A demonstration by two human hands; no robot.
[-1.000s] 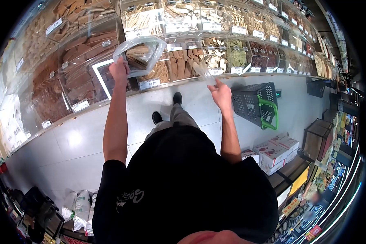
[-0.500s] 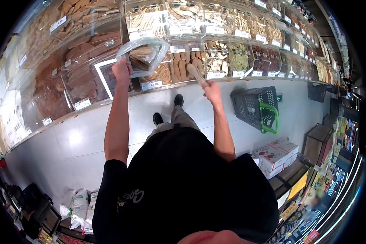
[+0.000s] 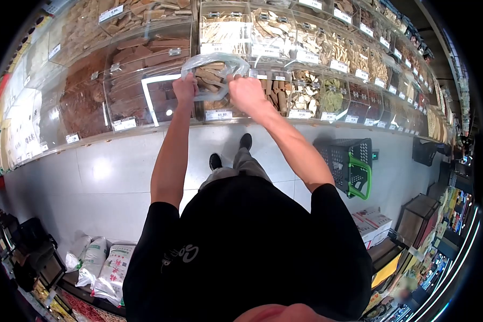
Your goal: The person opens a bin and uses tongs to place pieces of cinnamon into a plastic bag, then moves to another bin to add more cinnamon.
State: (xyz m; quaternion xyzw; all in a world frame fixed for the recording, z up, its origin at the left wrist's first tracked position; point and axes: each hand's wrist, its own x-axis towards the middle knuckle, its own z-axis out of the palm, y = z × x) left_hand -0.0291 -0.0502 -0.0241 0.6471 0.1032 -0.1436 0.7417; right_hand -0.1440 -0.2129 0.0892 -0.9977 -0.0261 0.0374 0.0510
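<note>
A clear plastic bag (image 3: pixel 218 58) is stretched between my hands, its mouth spread wide over the bins. My left hand (image 3: pixel 185 88) is closed on the left side of its rim. At the right side, my right hand (image 3: pixel 247 94) is closed with its fingers against the bag's edge. Through the bag's mouth I see dry brown pieces (image 3: pixel 210 76) in the bin beneath. Just right of my right hand is a bin of brown rolled bark (image 3: pixel 278 96). The light-coloured scoop is not visible now.
Clear bins of dried goods with price labels (image 3: pixel 218 115) line the shelf. A dark basket with a green handle (image 3: pixel 361 174) stands on the floor (image 3: pixel 107 172) to the right. White boxes (image 3: pixel 371 225) are behind it; white sacks (image 3: pixel 112 273) lie at lower left.
My right hand has moved left and up from beside the bins to the bag's right edge. The scoop it held is out of sight. The whole view has shifted slightly.
</note>
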